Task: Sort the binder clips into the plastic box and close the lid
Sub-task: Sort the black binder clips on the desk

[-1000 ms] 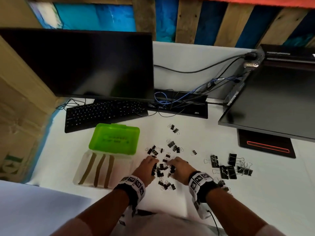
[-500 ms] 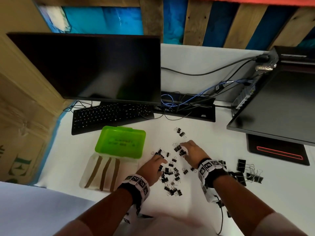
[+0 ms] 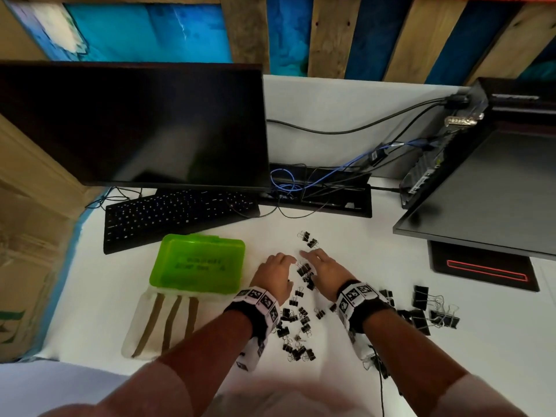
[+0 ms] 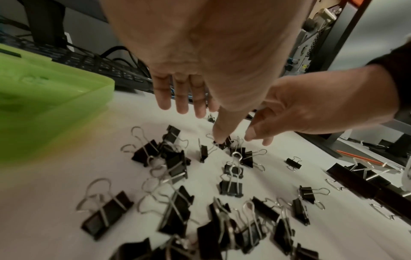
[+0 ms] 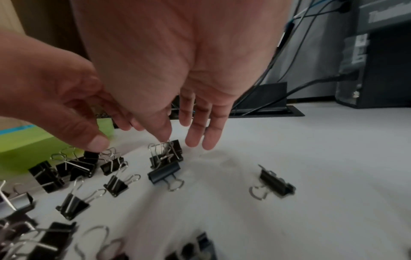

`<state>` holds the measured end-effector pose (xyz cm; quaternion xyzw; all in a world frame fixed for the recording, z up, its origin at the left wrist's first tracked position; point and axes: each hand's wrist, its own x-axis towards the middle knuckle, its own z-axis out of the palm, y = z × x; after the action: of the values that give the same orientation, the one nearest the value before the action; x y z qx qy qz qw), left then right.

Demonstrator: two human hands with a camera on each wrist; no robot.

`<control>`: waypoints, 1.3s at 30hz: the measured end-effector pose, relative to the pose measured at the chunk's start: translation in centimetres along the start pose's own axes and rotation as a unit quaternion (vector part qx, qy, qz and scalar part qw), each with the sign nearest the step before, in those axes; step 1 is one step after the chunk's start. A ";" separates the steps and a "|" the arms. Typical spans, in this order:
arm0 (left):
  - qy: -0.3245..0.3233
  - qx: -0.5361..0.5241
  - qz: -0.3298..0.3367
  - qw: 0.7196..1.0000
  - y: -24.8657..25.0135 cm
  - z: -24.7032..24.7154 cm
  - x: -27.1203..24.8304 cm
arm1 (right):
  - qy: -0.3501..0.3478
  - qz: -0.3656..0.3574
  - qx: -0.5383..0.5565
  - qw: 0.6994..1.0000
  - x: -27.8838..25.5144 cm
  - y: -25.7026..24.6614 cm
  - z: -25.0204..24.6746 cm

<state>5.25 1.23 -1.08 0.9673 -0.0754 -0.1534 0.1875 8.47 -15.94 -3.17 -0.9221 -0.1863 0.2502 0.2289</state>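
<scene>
Both hands palm-down over a scatter of small black binder clips with bent silver wire handles, spread across the smooth white desk. Left hand slack, fingers straight and spread, thumb tip touching a clip; right hand likewise loose, fingers extended, thumb tip touching wire loops, nothing gripped. Left of them, translucent plastic box, glossy lime-green lid flipped open.
</scene>
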 end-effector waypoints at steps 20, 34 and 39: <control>-0.058 -0.122 -0.055 0.989 -2.8 0.9 -0.7 | 0.091 0.052 0.130 0.986 -5.0 1.4 -3.3; -0.016 -0.196 -0.061 0.979 -3.5 1.1 -3.3 | -0.105 0.106 -0.078 0.986 -10.6 2.8 -2.1; -0.012 -0.138 -0.039 0.990 -3.7 1.4 -4.0 | -0.049 0.094 -0.098 0.990 -9.2 1.5 -2.5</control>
<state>1.33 4.99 -2.68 0.9324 -0.0182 -0.1812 0.3123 2.77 -22.25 1.47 -0.9401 -0.1335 0.2961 0.1033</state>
